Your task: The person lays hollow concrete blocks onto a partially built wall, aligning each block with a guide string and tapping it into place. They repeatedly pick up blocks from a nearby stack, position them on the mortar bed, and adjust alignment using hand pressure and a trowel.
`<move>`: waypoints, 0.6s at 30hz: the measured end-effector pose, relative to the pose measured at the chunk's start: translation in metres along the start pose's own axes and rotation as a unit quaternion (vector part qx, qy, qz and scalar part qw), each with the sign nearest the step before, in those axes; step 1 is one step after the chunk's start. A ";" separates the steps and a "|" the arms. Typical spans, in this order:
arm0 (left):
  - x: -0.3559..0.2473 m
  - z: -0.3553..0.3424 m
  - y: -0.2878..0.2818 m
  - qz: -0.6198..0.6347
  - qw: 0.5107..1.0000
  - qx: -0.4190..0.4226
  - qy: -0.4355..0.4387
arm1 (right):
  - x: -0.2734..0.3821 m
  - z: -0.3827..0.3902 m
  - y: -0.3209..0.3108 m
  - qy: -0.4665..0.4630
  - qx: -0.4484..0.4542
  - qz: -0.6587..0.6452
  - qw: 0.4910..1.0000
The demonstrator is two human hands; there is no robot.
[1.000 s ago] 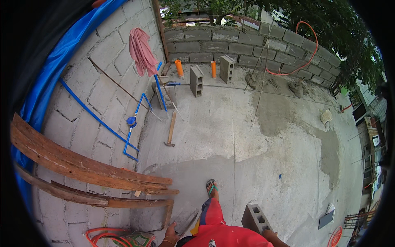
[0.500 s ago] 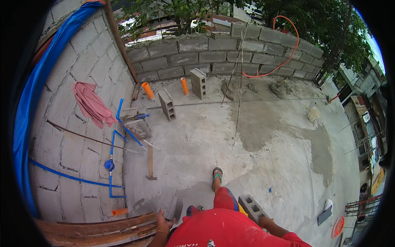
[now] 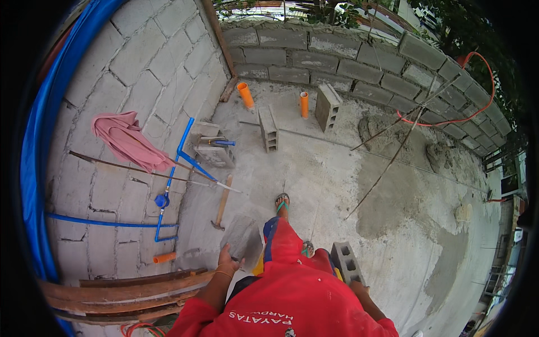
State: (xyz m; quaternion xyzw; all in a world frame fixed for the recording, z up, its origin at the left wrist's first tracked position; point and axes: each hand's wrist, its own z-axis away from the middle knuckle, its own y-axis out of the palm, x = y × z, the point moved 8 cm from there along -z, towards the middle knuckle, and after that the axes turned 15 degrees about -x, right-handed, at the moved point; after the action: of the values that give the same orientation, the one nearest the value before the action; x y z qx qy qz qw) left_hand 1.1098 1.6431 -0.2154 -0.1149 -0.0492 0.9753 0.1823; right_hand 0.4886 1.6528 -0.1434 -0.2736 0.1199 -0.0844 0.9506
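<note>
Low at centre, my left hand point(image 3: 229, 259) grips a grey concrete block point(image 3: 244, 238), smeared by motion. My right hand point(image 3: 359, 289) holds a hollow concrete block point(image 3: 347, 259) with its openings facing up, at my right side. Between them are my red shirt and my feet in sandals point(image 3: 282, 203). A hammer point(image 3: 224, 199) lies on the concrete floor point(image 3: 303, 180) just beyond my left hand's block.
Weathered planks point(image 3: 118, 295) lean at lower left beside blue pipes point(image 3: 168, 199) and a pink cloth point(image 3: 129, 140). Ahead are two standing blocks point(image 3: 268, 128), orange pipe stubs point(image 3: 304, 104), crossed thin bars point(image 3: 393, 157), wet cement point(image 3: 382, 135) and a block wall point(image 3: 314, 56).
I have stepped forward with both blocks, and the other foot now shows. The planks and wall pipes have shifted within the view; both hands still grip their blocks.
</note>
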 end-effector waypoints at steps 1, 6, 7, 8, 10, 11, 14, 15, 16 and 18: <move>-0.008 -0.009 0.021 0.005 1.000 0.007 -0.007 | 0.012 -0.011 -0.025 0.006 0.008 0.020 1.000; -0.057 -0.062 0.154 0.017 0.999 0.001 -0.042 | 0.080 -0.070 -0.151 -0.008 -0.014 0.062 0.998; -0.066 -0.071 0.180 0.027 0.999 0.006 -0.047 | 0.093 -0.078 -0.173 -0.009 -0.017 0.077 0.997; -0.076 -0.081 0.206 0.035 0.998 0.001 -0.055 | 0.104 -0.087 -0.194 -0.011 -0.009 0.090 0.996; -0.103 -0.104 0.265 0.049 0.997 -0.005 -0.058 | 0.131 -0.110 -0.235 -0.015 0.001 0.111 0.994; -0.115 -0.117 0.293 0.055 0.997 -0.010 -0.055 | 0.142 -0.122 -0.256 -0.015 0.000 0.115 0.993; -0.146 -0.155 0.359 0.080 0.996 -0.023 -0.023 | 0.173 -0.147 -0.298 -0.020 0.006 0.130 0.991; -0.159 -0.167 0.379 0.090 0.996 -0.029 -0.007 | 0.184 -0.156 -0.310 -0.025 0.008 0.135 0.991; -0.172 -0.179 0.400 0.109 0.994 -0.016 -0.007 | 0.196 -0.165 -0.321 -0.033 0.007 0.140 0.990; -0.194 -0.203 0.440 0.143 0.990 -0.011 -0.012 | 0.215 -0.179 -0.341 -0.045 -0.012 0.137 0.989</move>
State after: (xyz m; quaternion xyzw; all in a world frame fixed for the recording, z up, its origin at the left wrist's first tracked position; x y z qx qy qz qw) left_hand 1.1836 1.1748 -0.4331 -0.1109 -0.0451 0.9920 0.0391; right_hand 0.6134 1.2300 -0.1452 -0.2699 0.1141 0.0604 0.9542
